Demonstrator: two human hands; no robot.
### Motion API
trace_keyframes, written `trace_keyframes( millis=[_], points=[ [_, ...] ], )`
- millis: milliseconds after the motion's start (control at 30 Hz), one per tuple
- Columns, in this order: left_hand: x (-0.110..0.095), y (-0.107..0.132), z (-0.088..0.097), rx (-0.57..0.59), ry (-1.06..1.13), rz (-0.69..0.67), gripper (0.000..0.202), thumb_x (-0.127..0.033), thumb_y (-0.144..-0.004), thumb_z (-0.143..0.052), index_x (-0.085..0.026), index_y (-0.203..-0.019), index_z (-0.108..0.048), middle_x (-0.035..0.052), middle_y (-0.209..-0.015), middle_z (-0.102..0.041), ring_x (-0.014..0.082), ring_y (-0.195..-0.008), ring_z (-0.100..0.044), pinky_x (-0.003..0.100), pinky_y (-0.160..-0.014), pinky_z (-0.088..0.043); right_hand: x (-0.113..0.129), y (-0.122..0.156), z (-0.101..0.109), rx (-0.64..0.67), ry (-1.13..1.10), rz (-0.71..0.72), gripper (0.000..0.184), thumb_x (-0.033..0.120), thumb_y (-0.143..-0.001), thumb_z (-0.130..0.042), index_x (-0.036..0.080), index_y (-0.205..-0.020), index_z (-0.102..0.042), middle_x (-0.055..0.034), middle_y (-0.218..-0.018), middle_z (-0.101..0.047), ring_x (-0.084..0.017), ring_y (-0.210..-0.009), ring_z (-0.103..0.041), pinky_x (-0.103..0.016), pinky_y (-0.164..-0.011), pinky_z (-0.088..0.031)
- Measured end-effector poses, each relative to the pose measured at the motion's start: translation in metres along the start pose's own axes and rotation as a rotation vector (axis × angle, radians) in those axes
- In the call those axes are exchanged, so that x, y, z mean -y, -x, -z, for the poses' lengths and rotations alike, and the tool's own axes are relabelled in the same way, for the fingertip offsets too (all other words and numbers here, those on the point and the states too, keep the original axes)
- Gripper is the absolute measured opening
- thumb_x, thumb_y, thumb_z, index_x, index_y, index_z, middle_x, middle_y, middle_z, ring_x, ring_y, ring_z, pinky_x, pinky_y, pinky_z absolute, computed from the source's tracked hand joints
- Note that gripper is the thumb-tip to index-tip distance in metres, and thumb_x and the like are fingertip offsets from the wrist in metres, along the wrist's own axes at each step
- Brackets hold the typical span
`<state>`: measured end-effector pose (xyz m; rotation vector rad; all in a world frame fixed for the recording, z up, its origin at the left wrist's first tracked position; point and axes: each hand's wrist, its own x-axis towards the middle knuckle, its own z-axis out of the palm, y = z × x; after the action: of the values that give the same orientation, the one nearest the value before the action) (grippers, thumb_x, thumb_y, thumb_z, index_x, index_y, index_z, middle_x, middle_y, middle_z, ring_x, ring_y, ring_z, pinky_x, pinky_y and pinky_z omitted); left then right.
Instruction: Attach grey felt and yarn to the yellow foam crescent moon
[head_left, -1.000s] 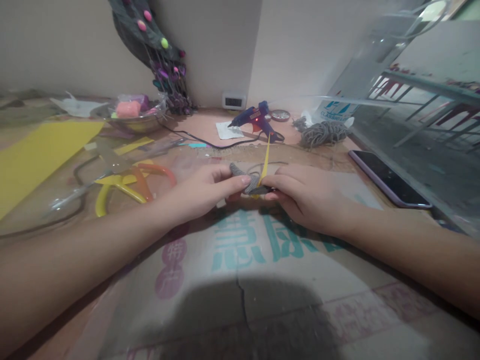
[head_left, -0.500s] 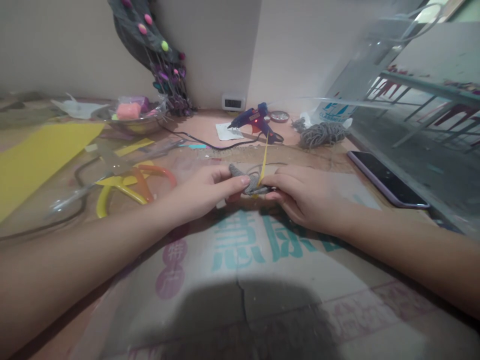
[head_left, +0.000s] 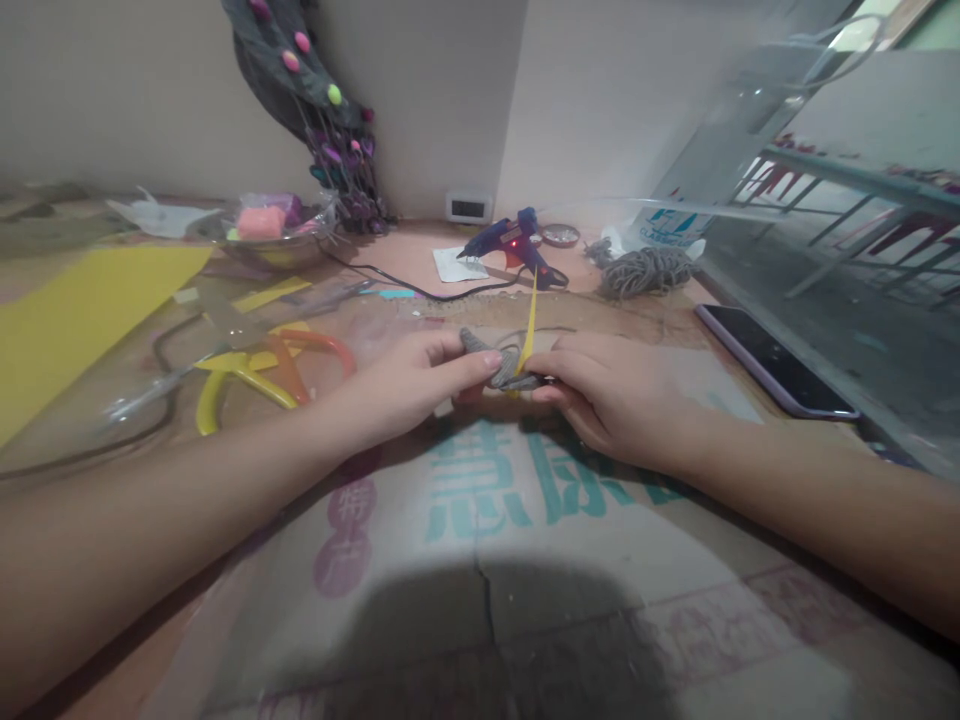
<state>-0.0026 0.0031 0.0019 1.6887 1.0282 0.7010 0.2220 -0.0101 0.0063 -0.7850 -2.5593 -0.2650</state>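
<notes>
A small piece wound with grey yarn (head_left: 504, 362) is held up between both hands, over the printed plastic sheet (head_left: 420, 610). My left hand (head_left: 420, 375) pinches its left part, thumb on top. At its right end the fingers of my right hand (head_left: 607, 385) are closed on the grey yarn. A thin yellow strip (head_left: 532, 320) sticks up from the piece beside my right fingertips. A loop of loose yarn trails behind it. The far side of the piece and some fingertips are hidden.
A blue glue gun (head_left: 499, 237) with a red light stands at the back near a ball of grey yarn (head_left: 646, 270). Scissors (head_left: 247, 375) and yellow sheet (head_left: 97, 310) lie left. A phone (head_left: 776, 360) lies right. A bowl (head_left: 277, 250) holds packets.
Both hands keep their hold on the grey yarn piece almost unmoved. The yellow strip's visible face looks slightly wider. The whole view has shifted a little.
</notes>
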Motion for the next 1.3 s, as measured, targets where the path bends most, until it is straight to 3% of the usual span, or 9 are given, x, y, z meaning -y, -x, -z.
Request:
trace_keyframes(
  millis=[1067,1300],
  points=[
    [0.0010,-0.0024,-0.0001,0.019,-0.006,-0.016,0.033,-0.043,-0.086,-0.055,-0.017,-0.065,-0.054,-0.0026,-0.058,-0.052,0.0080,-0.049,-0.042,0.021,-0.044,-0.028,0.0031,-0.0032,0.0008,-0.018,0.156,0.066,0.028,0.025,-0.098,-0.041,0.011,-0.099,-0.065,-0.0066,-0.077,-0.064,-0.017,-0.070,-0.053,-0.029,-0.063,-0.037],
    [-0.0010,-0.0015,-0.0007,-0.006,-0.005,0.015,0.035,-0.045,-0.083,-0.056,-0.017,-0.062,-0.055,-0.0021,-0.055,-0.051,0.0090,-0.047,-0.042,0.022,-0.044,-0.028,0.0010,-0.0001,0.0022,0.014,0.219,0.084,0.027,0.028,-0.098,-0.043,0.013,-0.105,-0.064,-0.0074,-0.084,-0.066,-0.018,-0.074,-0.055,-0.030,-0.064,-0.036]
  ],
)
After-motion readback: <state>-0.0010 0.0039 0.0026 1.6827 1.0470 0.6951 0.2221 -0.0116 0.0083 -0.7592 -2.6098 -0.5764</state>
